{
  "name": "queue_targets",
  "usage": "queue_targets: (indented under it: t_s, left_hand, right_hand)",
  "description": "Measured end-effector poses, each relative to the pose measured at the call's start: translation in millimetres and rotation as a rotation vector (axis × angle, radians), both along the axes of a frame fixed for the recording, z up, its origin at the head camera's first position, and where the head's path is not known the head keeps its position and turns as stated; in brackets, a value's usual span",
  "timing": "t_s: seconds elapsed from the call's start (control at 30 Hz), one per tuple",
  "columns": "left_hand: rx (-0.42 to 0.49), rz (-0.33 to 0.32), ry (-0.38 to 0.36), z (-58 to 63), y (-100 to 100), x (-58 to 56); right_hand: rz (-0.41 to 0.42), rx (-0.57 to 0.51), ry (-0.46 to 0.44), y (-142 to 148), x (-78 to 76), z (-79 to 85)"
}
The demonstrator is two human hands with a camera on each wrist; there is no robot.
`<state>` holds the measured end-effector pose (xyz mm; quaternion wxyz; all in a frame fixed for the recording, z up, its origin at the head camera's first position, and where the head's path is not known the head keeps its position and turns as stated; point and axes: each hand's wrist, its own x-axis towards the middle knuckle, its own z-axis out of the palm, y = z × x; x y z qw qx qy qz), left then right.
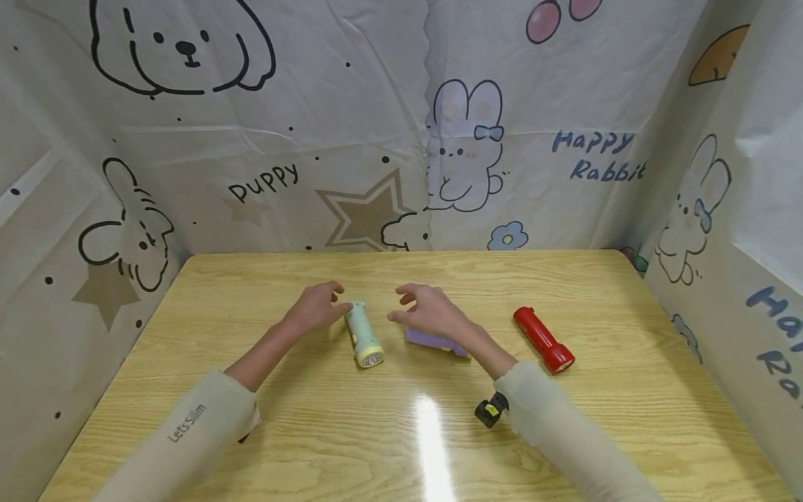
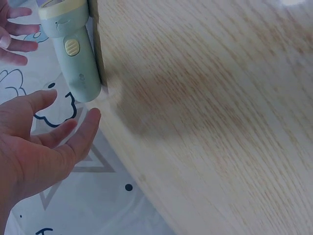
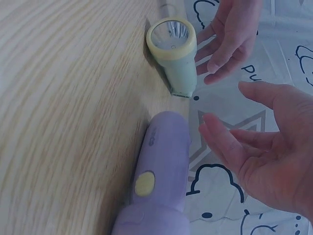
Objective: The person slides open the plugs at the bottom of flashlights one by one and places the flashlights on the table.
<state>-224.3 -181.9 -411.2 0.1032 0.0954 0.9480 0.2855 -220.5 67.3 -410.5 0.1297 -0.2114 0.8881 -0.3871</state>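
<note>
A mint green flashlight (image 1: pixel 360 328) with a pale yellow lens ring lies on the table, its lens facing the near side. My left hand (image 1: pixel 316 307) hovers at its far end, fingers loosely bent and thumb tip close to the body; the left wrist view shows nothing in this hand (image 2: pixel 44 137). Just right of it lies a purple flashlight (image 1: pixel 433 341) with a yellow switch (image 3: pixel 145 183). My right hand (image 1: pixel 433 310) is over its far side and partly hides it; the right wrist view shows the fingers (image 3: pixel 222 142) apart from it, holding nothing.
A red flashlight (image 1: pixel 542 339) lies farther right on the wooden table (image 1: pixel 351 439). Printed cloth walls (image 1: pixel 376 125) with cartoon animals enclose the back and both sides. A small black device (image 1: pixel 491 410) is at the right sleeve's cuff.
</note>
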Motion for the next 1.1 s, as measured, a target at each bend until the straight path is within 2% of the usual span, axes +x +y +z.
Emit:
queue_targets:
  t_s: [0.33,0.57,1.1]
  left_hand:
    - [0.017,0.017,-0.037,-1.5,-0.8,3.0]
    - [0.01,0.022,-0.036,-7.6,-2.0,1.8]
    - [0.01,0.019,-0.042,-10.6,-0.6,2.0]
  right_hand:
    - [0.022,-0.01,-0.014,-13.5,0.7,-0.8]
    - [0.034,0.0,-0.025,-22.0,2.0,-4.8]
    - [0.034,-0.002,-0.055,-33.9,6.9,-16.1]
